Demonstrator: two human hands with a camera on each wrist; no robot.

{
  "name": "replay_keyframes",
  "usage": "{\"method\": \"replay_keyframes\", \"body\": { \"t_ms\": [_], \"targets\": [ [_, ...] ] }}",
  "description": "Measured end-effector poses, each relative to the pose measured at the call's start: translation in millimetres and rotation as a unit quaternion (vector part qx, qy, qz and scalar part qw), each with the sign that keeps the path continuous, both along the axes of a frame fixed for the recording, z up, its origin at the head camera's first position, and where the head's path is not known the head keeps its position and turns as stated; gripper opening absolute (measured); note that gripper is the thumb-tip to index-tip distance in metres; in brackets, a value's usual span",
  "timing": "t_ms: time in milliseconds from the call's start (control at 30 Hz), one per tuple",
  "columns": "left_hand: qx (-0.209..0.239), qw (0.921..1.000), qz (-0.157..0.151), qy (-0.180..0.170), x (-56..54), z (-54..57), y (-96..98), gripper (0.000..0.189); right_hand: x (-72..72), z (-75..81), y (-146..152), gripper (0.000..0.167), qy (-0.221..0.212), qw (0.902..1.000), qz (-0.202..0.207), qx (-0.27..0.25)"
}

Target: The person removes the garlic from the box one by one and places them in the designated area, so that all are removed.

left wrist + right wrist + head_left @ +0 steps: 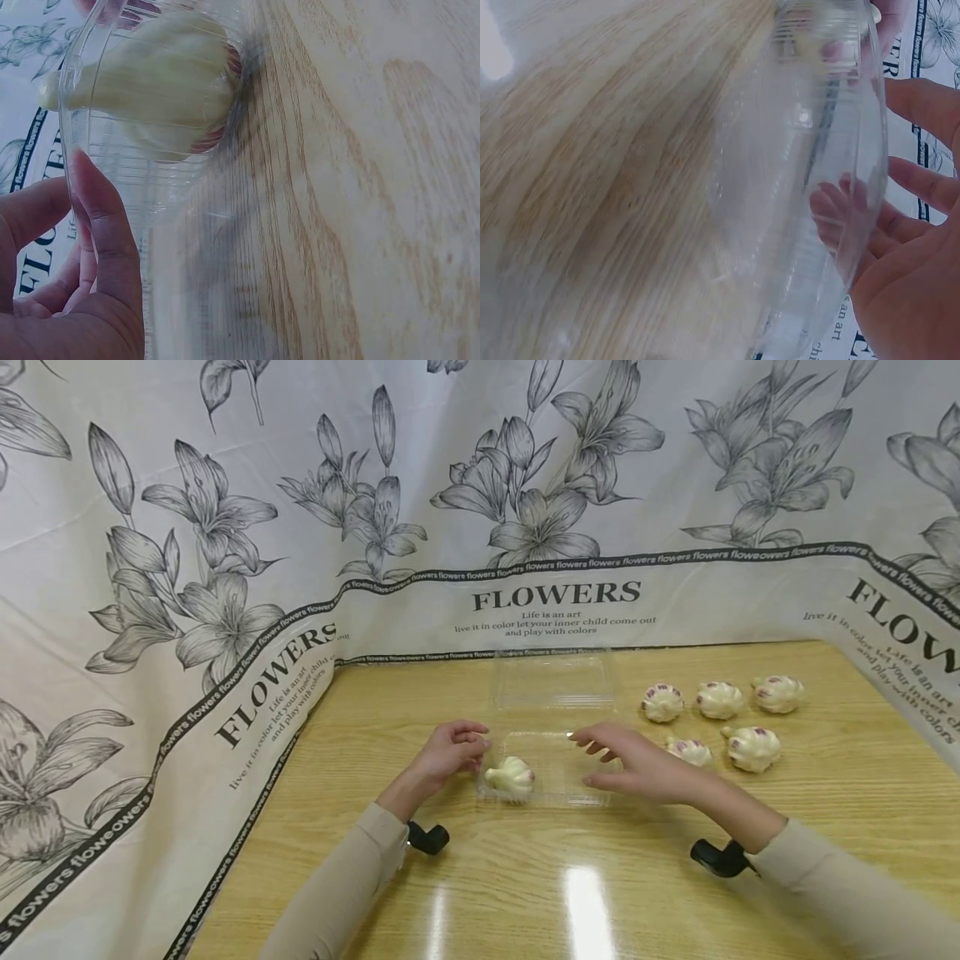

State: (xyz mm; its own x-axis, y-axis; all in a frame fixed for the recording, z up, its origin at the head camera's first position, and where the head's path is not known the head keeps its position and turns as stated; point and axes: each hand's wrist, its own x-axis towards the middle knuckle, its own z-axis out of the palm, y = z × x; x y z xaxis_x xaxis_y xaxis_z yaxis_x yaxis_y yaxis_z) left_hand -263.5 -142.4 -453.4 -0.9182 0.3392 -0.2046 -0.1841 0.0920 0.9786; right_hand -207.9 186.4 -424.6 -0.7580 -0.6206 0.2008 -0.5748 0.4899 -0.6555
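Note:
A clear plastic clamshell box (566, 799) lies open on the table, its lid (552, 685) folded back towards the curtain. One garlic bulb (513, 774), cream with purple patches, rests in the box's left half, stem to the left. At the left end, my left hand (452, 750) pinches the box's rim (72, 90) between thumb and finger. Spread and loosely bent, the fingers of my right hand (633, 762) are at the box's right end. Through the clear wall (870, 135) some right fingertips (829, 206) show; firm contact is unclear.
Several more garlic bulbs (753, 748) lie to the right of the box in two loose rows, one partly hidden by my right hand. A flower-print curtain (555, 610) borders the wooden table (510, 893) at the back and sides.

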Motion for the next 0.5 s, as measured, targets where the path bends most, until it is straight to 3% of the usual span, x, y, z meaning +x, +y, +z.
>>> {"method": "replay_keyframes", "body": {
  "t_ms": [500],
  "targets": [
    [0.001, 1.0000, 0.000, -0.005, 0.6, 1.1, -0.1, 0.041, -19.1, -12.0, -37, 0.062, -0.052, 0.9977, 0.042, -0.005]
  ]
}}
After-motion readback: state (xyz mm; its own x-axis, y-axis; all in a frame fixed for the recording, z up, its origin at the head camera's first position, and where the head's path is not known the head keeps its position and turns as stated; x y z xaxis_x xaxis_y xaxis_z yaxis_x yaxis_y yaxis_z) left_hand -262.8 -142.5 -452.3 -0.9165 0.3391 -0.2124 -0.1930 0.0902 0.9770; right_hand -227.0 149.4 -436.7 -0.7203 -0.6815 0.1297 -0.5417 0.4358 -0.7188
